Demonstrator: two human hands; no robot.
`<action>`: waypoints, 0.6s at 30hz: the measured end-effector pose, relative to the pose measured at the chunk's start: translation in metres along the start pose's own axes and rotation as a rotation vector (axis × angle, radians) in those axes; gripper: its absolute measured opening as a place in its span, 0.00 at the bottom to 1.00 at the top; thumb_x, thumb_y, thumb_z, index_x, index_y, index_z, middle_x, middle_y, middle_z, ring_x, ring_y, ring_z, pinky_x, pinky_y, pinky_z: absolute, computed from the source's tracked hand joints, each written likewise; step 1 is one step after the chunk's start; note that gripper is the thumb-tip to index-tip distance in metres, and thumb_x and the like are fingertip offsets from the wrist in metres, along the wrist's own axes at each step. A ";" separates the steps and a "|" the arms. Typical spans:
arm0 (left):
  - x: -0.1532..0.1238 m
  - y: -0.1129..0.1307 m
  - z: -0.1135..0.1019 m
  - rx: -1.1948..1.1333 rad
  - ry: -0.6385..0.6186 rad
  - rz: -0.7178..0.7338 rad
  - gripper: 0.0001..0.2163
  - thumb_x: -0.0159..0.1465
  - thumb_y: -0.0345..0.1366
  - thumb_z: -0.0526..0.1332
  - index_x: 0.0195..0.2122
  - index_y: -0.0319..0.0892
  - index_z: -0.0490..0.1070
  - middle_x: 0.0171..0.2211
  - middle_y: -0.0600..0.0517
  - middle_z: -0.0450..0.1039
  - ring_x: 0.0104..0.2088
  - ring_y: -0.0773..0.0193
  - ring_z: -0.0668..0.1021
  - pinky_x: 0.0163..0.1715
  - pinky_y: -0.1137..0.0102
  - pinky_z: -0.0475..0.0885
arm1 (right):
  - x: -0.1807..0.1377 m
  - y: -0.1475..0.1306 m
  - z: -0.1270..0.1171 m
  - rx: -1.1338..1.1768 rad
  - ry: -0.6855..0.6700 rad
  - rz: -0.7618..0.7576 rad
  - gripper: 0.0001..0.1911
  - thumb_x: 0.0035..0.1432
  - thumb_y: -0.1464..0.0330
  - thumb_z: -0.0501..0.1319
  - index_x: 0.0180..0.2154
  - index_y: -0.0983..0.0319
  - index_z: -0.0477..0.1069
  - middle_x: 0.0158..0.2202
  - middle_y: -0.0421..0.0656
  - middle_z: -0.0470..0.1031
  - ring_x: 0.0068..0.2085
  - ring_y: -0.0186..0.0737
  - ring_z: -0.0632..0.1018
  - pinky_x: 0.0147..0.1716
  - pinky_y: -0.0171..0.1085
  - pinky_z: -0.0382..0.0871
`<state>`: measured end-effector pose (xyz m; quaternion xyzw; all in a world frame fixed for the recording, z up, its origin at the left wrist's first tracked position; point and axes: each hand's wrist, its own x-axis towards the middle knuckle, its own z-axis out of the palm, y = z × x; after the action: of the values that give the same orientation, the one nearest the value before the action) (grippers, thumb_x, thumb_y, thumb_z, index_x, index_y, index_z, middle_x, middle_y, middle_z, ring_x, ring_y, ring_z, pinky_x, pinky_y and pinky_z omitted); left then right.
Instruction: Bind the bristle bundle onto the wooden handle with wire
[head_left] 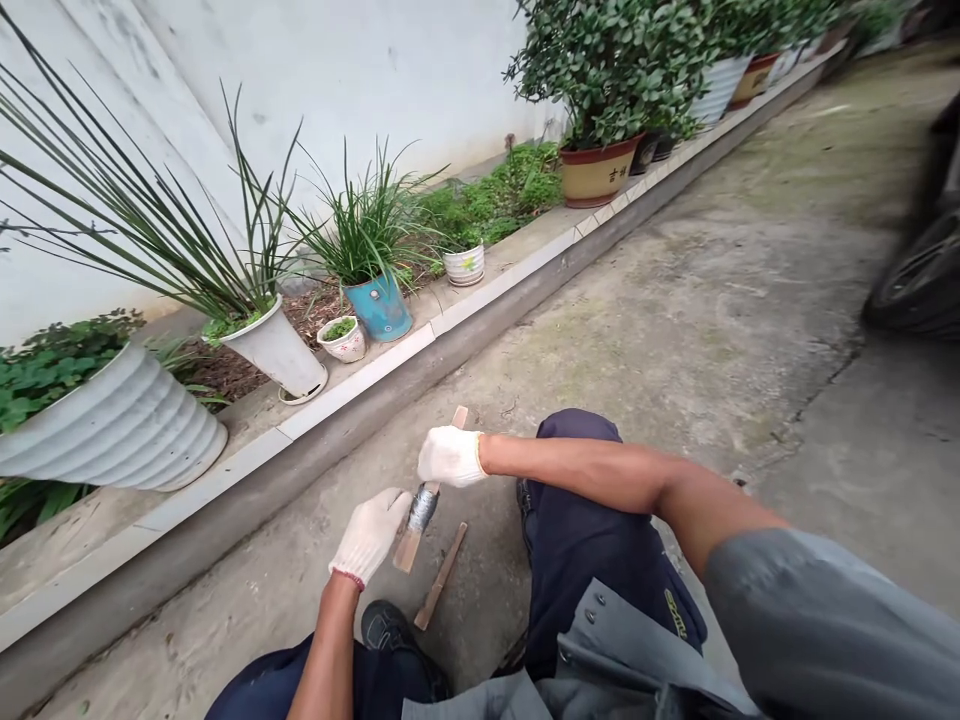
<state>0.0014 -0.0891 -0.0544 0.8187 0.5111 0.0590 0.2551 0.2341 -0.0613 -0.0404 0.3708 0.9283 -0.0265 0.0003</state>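
Both my hands wear white knit gloves and are at one flat wooden stick (407, 553), held at a slant above the concrete. Around its middle goes a shiny silvery wrapping (424, 508); whether it is wire or tape I cannot tell. My right hand (451, 456) is closed over the upper part of the stick, whose far end sticks out beyond the glove. From the left side, my left hand (371, 535) grips the stick beside the wrapping, thumb close to it, its other fingertips partly hidden. A second, thinner wooden stick (441, 577) lies on the ground just below.
A low tiled kerb (360, 375) runs diagonally ahead, with potted plants along it, among them a white ribbed pot (120, 420) and a blue pot (379, 307). My knees and shoes frame the spot. A vehicle wheel (919, 275) stands at the right.
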 end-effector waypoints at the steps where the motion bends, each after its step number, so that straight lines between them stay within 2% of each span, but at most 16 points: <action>1: -0.001 0.000 -0.003 -0.042 -0.011 -0.018 0.20 0.71 0.49 0.50 0.27 0.44 0.68 0.24 0.54 0.70 0.27 0.62 0.74 0.30 0.70 0.60 | -0.001 0.001 -0.003 0.047 -0.027 -0.038 0.05 0.53 0.73 0.62 0.31 0.64 0.78 0.35 0.51 0.81 0.37 0.44 0.79 0.33 0.37 0.66; 4: -0.001 -0.002 -0.009 -0.186 -0.024 -0.037 0.20 0.68 0.53 0.54 0.27 0.44 0.70 0.25 0.54 0.73 0.28 0.61 0.75 0.30 0.70 0.62 | -0.005 0.004 -0.011 0.139 -0.081 -0.085 0.07 0.54 0.66 0.63 0.32 0.61 0.78 0.32 0.46 0.81 0.32 0.40 0.77 0.29 0.35 0.61; 7: -0.002 0.000 -0.003 -0.370 -0.077 -0.038 0.21 0.66 0.54 0.55 0.26 0.44 0.72 0.28 0.50 0.77 0.30 0.58 0.78 0.33 0.69 0.68 | -0.007 0.003 -0.013 0.338 -0.088 -0.084 0.15 0.55 0.56 0.64 0.36 0.62 0.77 0.31 0.41 0.80 0.30 0.35 0.75 0.28 0.32 0.59; 8: -0.002 0.002 0.000 -0.407 -0.113 -0.041 0.22 0.66 0.54 0.54 0.26 0.43 0.73 0.28 0.49 0.78 0.30 0.58 0.79 0.34 0.69 0.69 | -0.006 0.003 -0.012 0.450 -0.055 -0.047 0.18 0.55 0.54 0.64 0.38 0.63 0.77 0.33 0.41 0.80 0.32 0.35 0.75 0.29 0.31 0.59; 11: -0.003 0.010 0.013 -0.455 -0.049 -0.061 0.23 0.69 0.53 0.50 0.29 0.42 0.75 0.31 0.48 0.80 0.29 0.61 0.79 0.36 0.68 0.71 | 0.002 0.004 -0.006 0.571 0.086 0.183 0.25 0.56 0.48 0.63 0.40 0.64 0.77 0.35 0.43 0.80 0.34 0.38 0.76 0.30 0.31 0.59; 13: -0.003 0.012 0.020 -0.462 -0.061 -0.072 0.20 0.69 0.51 0.52 0.33 0.42 0.74 0.32 0.49 0.80 0.29 0.62 0.80 0.35 0.70 0.71 | 0.011 0.006 0.000 0.507 0.137 0.359 0.24 0.57 0.49 0.62 0.42 0.63 0.77 0.37 0.46 0.81 0.35 0.41 0.78 0.31 0.33 0.61; 15: -0.001 0.011 0.025 -0.427 -0.092 -0.088 0.17 0.69 0.49 0.52 0.35 0.42 0.73 0.31 0.51 0.80 0.27 0.64 0.79 0.32 0.71 0.70 | 0.020 0.009 0.006 0.331 0.130 0.484 0.17 0.60 0.57 0.61 0.44 0.63 0.77 0.40 0.52 0.81 0.38 0.46 0.79 0.35 0.36 0.64; 16: -0.001 0.010 0.026 -0.401 -0.111 -0.106 0.17 0.69 0.48 0.52 0.34 0.42 0.72 0.30 0.52 0.79 0.26 0.64 0.79 0.30 0.71 0.70 | 0.023 0.010 0.008 0.233 0.101 0.500 0.15 0.61 0.62 0.60 0.44 0.65 0.77 0.41 0.56 0.81 0.40 0.49 0.80 0.37 0.39 0.65; 18: 0.001 0.004 0.028 -0.339 -0.145 -0.158 0.16 0.69 0.46 0.51 0.32 0.43 0.71 0.28 0.52 0.79 0.24 0.64 0.78 0.26 0.72 0.68 | 0.027 0.009 0.014 0.100 0.006 0.440 0.13 0.61 0.69 0.58 0.42 0.69 0.78 0.43 0.63 0.79 0.45 0.55 0.79 0.43 0.44 0.66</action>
<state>0.0155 -0.0993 -0.0768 0.7233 0.5370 0.0650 0.4293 0.2200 -0.0367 -0.0549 0.5641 0.8226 -0.0705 -0.0149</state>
